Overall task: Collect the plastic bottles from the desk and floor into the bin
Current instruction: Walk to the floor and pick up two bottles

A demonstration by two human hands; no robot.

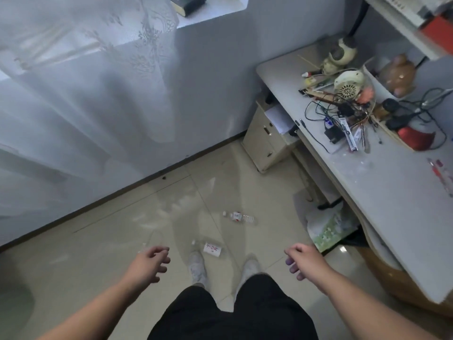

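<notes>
Left hand (149, 262) and right hand (302, 260) both empty over the tiled floor (110, 241)

Fingers on both are loosely curled and gripping nothing. The nearer bottle (211, 249) (red-and-white label) lies on its side just beside the toe of the left shoe (197, 266). The farther bottle (239, 217) lies flat a bit further out and to the right, apart from the first 1. The desk (392, 192) on the right carries a tangle of cables (316, 111) and clutter, and a sheer curtain (73, 94) hangs far left.

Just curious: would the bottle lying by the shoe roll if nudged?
Probably: the bottle lies on its side on the glossy floor, so it may roll. It looks clear and seemingly empty, so likely light and easily squashed.
</notes>
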